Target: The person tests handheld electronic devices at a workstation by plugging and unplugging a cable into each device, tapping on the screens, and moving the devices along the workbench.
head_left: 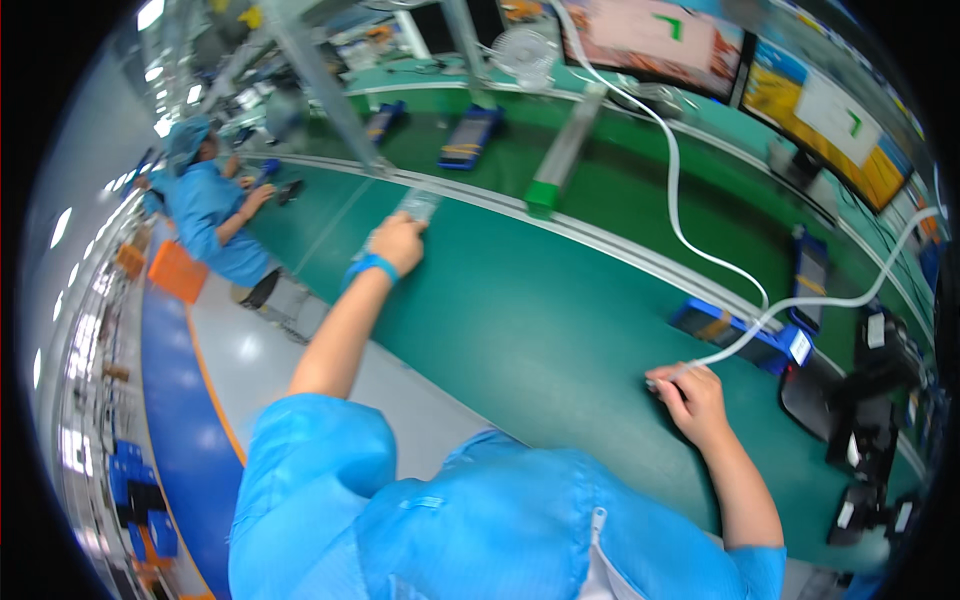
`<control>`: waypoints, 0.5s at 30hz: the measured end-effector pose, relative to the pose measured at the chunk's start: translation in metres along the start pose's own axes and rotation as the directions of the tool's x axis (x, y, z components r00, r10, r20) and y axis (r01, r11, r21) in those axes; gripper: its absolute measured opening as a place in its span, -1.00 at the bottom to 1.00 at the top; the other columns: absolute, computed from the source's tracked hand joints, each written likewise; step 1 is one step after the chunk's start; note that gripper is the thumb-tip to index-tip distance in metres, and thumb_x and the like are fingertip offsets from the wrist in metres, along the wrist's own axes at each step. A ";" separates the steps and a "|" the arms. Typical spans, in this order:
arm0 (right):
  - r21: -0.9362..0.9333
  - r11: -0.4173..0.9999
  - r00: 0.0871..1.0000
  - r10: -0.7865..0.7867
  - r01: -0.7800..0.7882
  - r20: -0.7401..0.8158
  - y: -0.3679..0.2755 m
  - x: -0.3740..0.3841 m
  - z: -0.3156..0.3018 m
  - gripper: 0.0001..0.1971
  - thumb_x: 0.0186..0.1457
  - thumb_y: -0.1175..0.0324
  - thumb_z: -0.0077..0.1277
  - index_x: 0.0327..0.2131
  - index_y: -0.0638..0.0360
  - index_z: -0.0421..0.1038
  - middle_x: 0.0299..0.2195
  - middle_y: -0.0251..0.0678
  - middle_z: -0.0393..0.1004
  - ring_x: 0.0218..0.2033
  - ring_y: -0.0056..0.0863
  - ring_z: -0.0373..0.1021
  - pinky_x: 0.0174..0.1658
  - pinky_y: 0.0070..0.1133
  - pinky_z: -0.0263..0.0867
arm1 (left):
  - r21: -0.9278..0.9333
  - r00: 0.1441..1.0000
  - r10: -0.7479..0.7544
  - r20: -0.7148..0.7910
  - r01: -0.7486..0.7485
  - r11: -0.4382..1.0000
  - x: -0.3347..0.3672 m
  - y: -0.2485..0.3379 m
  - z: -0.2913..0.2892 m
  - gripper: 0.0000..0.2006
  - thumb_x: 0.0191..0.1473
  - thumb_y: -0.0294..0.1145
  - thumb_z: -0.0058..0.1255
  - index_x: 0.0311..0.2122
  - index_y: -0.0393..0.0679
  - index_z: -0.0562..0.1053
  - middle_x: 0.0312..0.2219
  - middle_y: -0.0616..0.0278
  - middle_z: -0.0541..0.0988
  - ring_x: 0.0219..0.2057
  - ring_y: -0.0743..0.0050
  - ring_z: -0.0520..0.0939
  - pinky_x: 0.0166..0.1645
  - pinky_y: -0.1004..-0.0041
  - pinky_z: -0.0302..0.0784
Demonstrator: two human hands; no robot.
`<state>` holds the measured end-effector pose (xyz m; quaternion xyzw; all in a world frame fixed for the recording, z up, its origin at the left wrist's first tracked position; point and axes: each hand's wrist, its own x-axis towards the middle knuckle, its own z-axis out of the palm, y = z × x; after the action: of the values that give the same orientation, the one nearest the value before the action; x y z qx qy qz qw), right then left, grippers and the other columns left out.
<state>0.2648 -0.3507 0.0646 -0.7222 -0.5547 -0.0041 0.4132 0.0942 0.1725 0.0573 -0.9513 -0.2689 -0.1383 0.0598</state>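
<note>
My left hand, a blue band round its wrist, reaches to the far left part of the green bench. Its fingers are closed on a flat, see-through piece that looks like a clear plastic sleeve; blur hides what is in it. On the right, my right hand rests low over the bench, fingers closed round the end of a white cable. The tip of the cable is mostly hidden by the fingers. Just beyond that hand lies a blue holder with an orange band.
A metal rail parts the bench from a green conveyor strip bearing several blue holders. Two monitors and a white fan stand behind. Black devices sit far right. A co-worker works at left.
</note>
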 end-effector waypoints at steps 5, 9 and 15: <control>0.018 0.999 0.999 0.045 -0.044 -0.010 0.003 -0.006 0.001 -0.93 0.13 0.43 0.13 -0.35 0.16 0.59 -0.49 -0.36 0.61 -0.45 -0.36 0.51 -0.29 -0.44 0.37 | -0.004 0.998 -0.065 0.027 0.065 0.998 0.008 0.019 -0.011 -0.73 0.21 -0.40 -0.09 -0.10 -0.07 0.62 -0.15 0.02 0.57 -0.03 -0.02 0.56 0.05 0.09 0.48; 0.044 0.995 0.996 0.085 -0.084 -0.013 0.000 0.001 0.008 -0.92 0.14 0.43 0.12 -0.34 0.17 0.59 -0.51 -0.36 0.60 -0.47 -0.37 0.49 -0.31 -0.45 0.36 | 0.030 0.999 -0.042 0.005 0.042 0.999 0.000 0.010 -0.007 -0.75 0.24 -0.38 -0.09 -0.12 -0.12 0.61 -0.18 0.03 0.57 -0.05 -0.03 0.56 0.04 0.11 0.48; 0.019 0.999 0.999 0.049 -0.049 -0.004 -0.003 0.006 0.005 -0.91 0.14 0.43 0.11 -0.33 0.17 0.60 -0.53 -0.36 0.59 -0.48 -0.36 0.48 -0.33 -0.45 0.36 | -0.036 0.972 -0.049 -0.230 0.042 0.998 -0.014 0.013 0.021 -0.78 0.19 -0.43 -0.06 -0.16 -0.16 0.60 -0.21 0.07 0.57 -0.11 -0.02 0.58 -0.03 0.13 0.53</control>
<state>0.2626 -0.3427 0.0661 -0.7314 -0.5361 0.0098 0.4214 0.0948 0.1582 0.0323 -0.9232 -0.2798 -0.2532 0.0727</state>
